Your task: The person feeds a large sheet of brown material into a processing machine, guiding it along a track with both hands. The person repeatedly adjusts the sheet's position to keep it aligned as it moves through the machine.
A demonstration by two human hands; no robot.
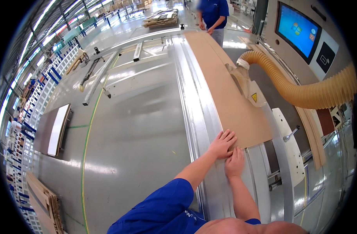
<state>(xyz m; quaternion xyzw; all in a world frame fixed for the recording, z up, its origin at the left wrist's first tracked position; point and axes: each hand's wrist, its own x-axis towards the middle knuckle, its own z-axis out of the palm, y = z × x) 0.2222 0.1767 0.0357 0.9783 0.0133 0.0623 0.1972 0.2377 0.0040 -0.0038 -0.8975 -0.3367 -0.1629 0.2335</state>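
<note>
A long brown board (pixel 234 117) lies on the metal sliding table (pixel 196 99) of a panel saw and reaches away from me. My left hand (pixel 223 144) rests with its fingers spread on the board's near left corner. Close beside it, my right hand (pixel 235 163) presses its fingertips to the board's near end edge; neither hand is closed around anything. Over the board's right side sits a clear plastic saw guard (pixel 248 87) with a yellow warning sign, joined to a ribbed yellow extraction hose (pixel 298 92). The blade itself is hidden.
Another person (pixel 215 14) in a blue shirt stands at the board's far end. A white fence plate (pixel 288 146) with a clamp lever is at the right, brown strips (pixel 315 140) beyond it. A lit control screen (pixel 298 30) is upper right. Metal frame arms (pixel 99 79) extend left.
</note>
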